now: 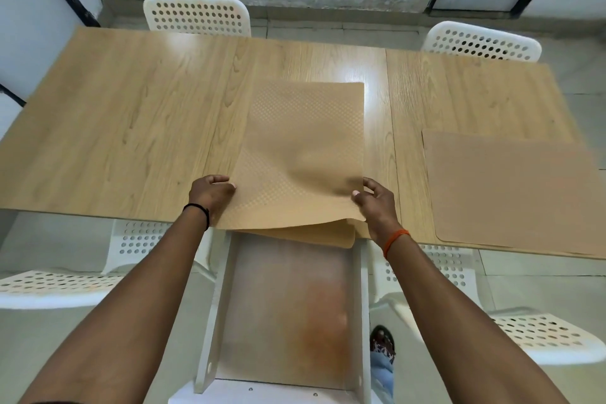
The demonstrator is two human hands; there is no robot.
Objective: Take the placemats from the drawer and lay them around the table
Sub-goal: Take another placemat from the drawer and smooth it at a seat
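Both hands, left [210, 195] and right [373, 203], are pinched on the near corners of a placemat [305, 147], whose long axis is stretched away across the table [131, 115].

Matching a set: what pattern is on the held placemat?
Tan placemat, small embossed dot grid; head view.

left hand [210, 195], right hand [377, 203] (both pinching)
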